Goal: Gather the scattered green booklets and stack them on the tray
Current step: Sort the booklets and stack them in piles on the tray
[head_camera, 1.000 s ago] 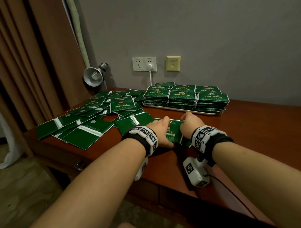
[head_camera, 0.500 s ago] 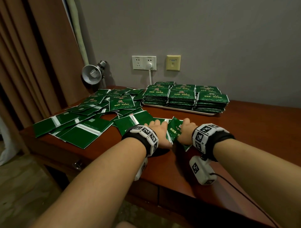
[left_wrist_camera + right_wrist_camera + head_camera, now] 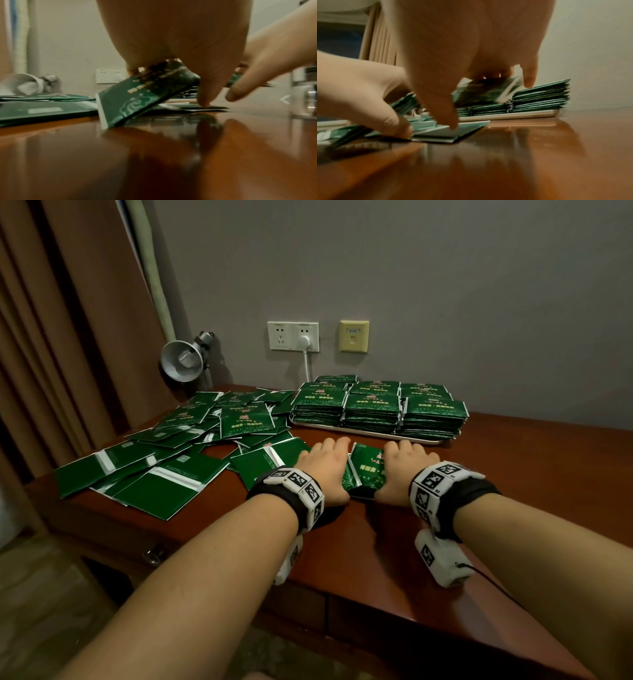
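Both hands work a small bunch of green booklets (image 3: 367,472) at the table's middle front. My left hand (image 3: 325,467) grips a tilted booklet (image 3: 137,97) whose lower corner rests on the wood. My right hand (image 3: 401,465) curls its fingers over a raised booklet (image 3: 486,93), its thumb tip on a flat booklet (image 3: 453,133). The pale tray (image 3: 371,435) behind them carries several neat stacks of booklets (image 3: 371,409). Many more booklets (image 3: 164,460) lie scattered over the table's left half.
The brown wooden table (image 3: 513,474) runs to a near edge just under my wrists. A metal clamp lamp (image 3: 183,361) stands at the back left by brown curtains (image 3: 68,337). A plugged wall socket (image 3: 293,336) sits above the tray.
Both hands drew closer together. The booklets between them went from lying flat under the palms to being tipped up off the table.
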The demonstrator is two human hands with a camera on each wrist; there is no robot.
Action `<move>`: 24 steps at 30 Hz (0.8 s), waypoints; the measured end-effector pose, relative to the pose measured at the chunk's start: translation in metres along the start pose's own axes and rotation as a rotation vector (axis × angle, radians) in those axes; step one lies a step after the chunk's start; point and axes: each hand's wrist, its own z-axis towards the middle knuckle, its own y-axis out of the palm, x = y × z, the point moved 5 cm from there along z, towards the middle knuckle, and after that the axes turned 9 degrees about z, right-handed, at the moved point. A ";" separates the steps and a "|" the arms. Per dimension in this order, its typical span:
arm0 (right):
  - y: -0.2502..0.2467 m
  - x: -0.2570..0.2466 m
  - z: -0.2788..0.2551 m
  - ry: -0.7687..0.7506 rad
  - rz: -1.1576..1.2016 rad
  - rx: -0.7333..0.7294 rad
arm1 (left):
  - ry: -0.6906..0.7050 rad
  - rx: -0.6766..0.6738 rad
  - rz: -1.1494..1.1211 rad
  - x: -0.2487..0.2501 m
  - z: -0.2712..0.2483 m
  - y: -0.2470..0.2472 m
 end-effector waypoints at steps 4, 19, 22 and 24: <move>-0.014 0.010 0.009 -0.008 0.016 -0.012 | 0.012 0.057 -0.007 0.001 0.004 -0.009; -0.102 0.099 0.088 0.126 0.000 0.035 | 0.115 0.046 0.090 0.006 0.135 -0.106; -0.112 0.115 0.124 0.148 -0.033 0.008 | 0.153 0.043 0.121 0.013 0.177 -0.118; -0.116 0.122 0.150 0.145 -0.048 -0.011 | 0.185 0.022 0.142 0.018 0.207 -0.120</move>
